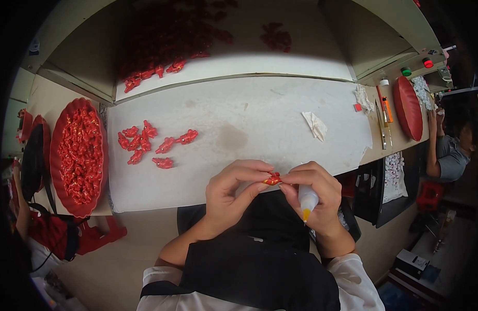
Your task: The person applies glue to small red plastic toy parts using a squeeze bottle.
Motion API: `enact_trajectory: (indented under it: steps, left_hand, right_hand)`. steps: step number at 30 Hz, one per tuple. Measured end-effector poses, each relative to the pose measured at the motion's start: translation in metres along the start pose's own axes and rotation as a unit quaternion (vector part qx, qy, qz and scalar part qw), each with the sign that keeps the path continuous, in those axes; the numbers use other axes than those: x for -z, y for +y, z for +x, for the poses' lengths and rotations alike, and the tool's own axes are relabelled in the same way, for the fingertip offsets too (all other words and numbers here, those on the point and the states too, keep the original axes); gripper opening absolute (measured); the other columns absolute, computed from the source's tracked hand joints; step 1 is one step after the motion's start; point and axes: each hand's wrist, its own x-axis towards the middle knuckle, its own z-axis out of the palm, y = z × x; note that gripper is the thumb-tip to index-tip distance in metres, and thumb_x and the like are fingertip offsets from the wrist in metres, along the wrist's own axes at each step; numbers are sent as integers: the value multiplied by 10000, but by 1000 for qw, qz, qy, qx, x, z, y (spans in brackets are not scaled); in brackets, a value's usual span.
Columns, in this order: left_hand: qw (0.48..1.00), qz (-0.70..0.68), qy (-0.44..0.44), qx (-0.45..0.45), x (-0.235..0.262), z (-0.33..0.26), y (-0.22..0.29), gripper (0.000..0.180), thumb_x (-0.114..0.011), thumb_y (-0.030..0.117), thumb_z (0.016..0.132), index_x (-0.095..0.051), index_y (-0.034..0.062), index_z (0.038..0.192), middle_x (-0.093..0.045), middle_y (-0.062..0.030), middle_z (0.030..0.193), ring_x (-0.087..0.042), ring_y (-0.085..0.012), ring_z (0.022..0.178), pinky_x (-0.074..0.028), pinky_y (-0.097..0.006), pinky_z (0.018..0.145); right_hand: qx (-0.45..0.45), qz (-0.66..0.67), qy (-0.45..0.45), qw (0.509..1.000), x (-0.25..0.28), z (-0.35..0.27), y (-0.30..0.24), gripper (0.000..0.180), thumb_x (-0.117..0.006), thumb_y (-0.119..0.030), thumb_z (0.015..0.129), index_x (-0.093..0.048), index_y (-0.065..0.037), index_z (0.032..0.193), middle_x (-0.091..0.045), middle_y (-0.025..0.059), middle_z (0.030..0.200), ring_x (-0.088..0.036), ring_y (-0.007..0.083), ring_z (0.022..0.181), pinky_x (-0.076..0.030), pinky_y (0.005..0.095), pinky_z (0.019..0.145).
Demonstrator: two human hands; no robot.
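Note:
Between the fingertips of both hands is a small red figurine [272, 179] with gold markings, held just over the table's near edge. My left hand [229, 189] pinches one end with thumb and fingers. The fingertips of my right hand [322, 193] close on the other end. That same hand also keeps a white squeeze bottle [308, 196] with a yellow needle tip in its grip, the tip pointing down toward me. Several similar red figurines [145, 140] lie loose on the white sheet [259, 119] to the left of my hands.
A red oval tray [54, 171] heaped with red figurines stands at left. More figurines [140, 78] sit in the booth ahead. A crumpled tissue [315, 126] lies at right, near tweezers [380, 124], an orange tube [387, 110] and another red tray [408, 110]. A co-worker [451, 150] sits far right.

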Motion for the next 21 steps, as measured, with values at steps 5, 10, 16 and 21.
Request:
enact_trajectory:
  steps: [5, 10, 16, 21]
  left_hand:
    - [992, 117, 22, -50, -2, 1, 1, 160, -589, -79, 710, -592, -6, 853, -600, -131, 907, -586, -204, 834, -462, -261, 723]
    - [992, 119, 11, -48, 0, 2, -2, 161, -588, -73, 713, -595, -5, 858, -594, -133, 918, -584, -207, 839, -465, -264, 724]
    - [998, 54, 0, -18, 1, 3, 1, 150, -557, -84, 737, -589, -12, 865, -537, -156, 1015, -542, -211, 935, -450, -279, 776]
    - [999, -27, -15, -10, 1, 7, -2, 203, -525, -82, 765, -546, -32, 961, -525, -150, 1018, -522, -198, 963, -438, -292, 814]
  right_hand:
    - [-32, 18, -9, 999, 1, -2, 1, 176, -659, 72, 628, -597, -9, 771, -573, 95, 704, -571, 177, 608, -437, 234, 521]
    - [-56, 30, -11, 998, 0, -4, 2, 179, -659, 60, 631, -600, -13, 784, -572, 87, 709, -571, 179, 610, -440, 242, 516]
    - [5, -3, 15, 1000, -5, -3, 6, 182, -669, 59, 620, -594, -14, 769, -580, 86, 707, -567, 187, 602, -439, 247, 513]
    - [23, -4, 44, 999, -6, -4, 9, 228, -681, 56, 604, -589, -15, 800, -590, 93, 727, -564, 191, 603, -437, 248, 512]
